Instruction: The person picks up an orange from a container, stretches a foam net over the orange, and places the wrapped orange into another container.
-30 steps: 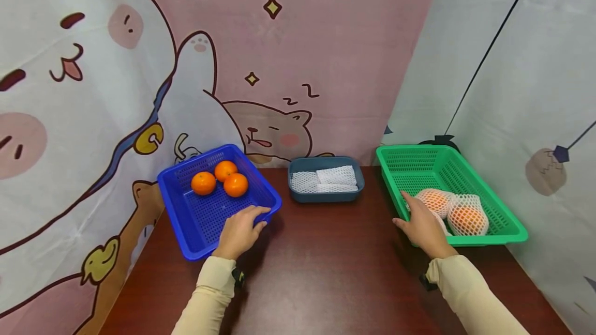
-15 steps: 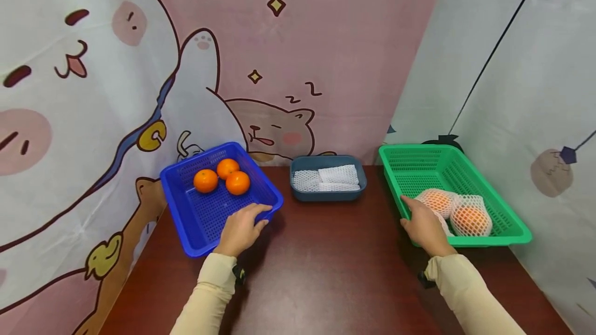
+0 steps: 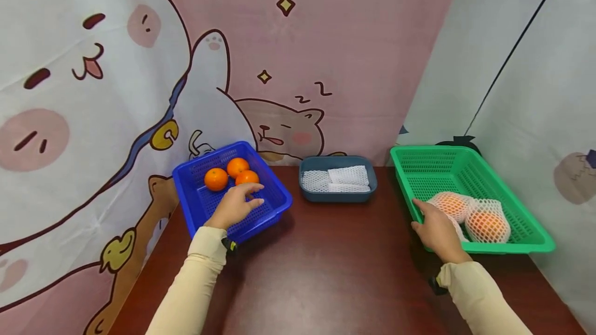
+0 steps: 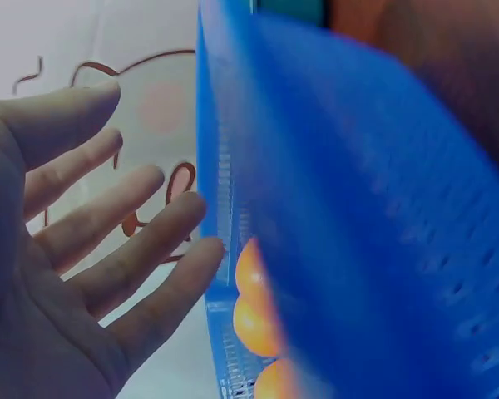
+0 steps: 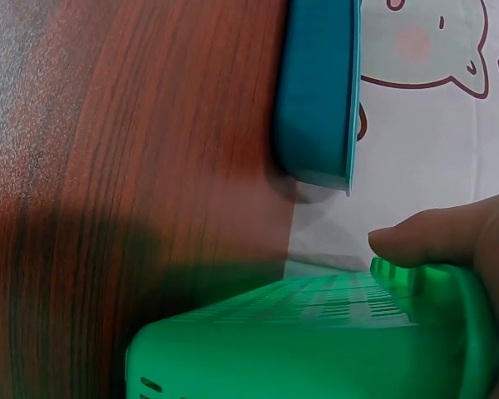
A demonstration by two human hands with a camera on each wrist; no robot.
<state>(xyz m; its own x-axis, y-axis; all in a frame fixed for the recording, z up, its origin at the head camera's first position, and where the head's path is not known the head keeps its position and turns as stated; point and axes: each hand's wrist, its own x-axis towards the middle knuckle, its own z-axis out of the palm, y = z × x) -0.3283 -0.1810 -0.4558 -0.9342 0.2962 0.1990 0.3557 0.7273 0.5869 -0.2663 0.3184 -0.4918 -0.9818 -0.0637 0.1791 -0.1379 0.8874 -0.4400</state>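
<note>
My left hand (image 3: 234, 206) is over the right side of the blue basket (image 3: 274, 182), just in front of the oranges (image 3: 216, 179). Its fingers are spread and hold nothing; in the left wrist view the blue basket wall fills the right half. On the near left corner of the green basket (image 3: 465, 155), my right hand (image 3: 437, 229) grips the rim, thumb outside and the other fingers over the top. Inside it are oranges (image 3: 487, 224) in white foam nets, one partly hidden by that hand. The right wrist view shows the thumb (image 5: 432, 237) along the green rim.
Between the baskets, against the back wall, stands a small dark blue-grey tray (image 3: 337, 198) with folded white foam nets (image 3: 349, 175). Everything stands on a dark brown table (image 3: 335, 262). A cartoon cloth (image 3: 354, 56) hangs behind and at both sides.
My left hand has left the blue basket's near right rim and moved up and inward over the basket. The right thumb has closed in on the green rim. The head view has shifted.
</note>
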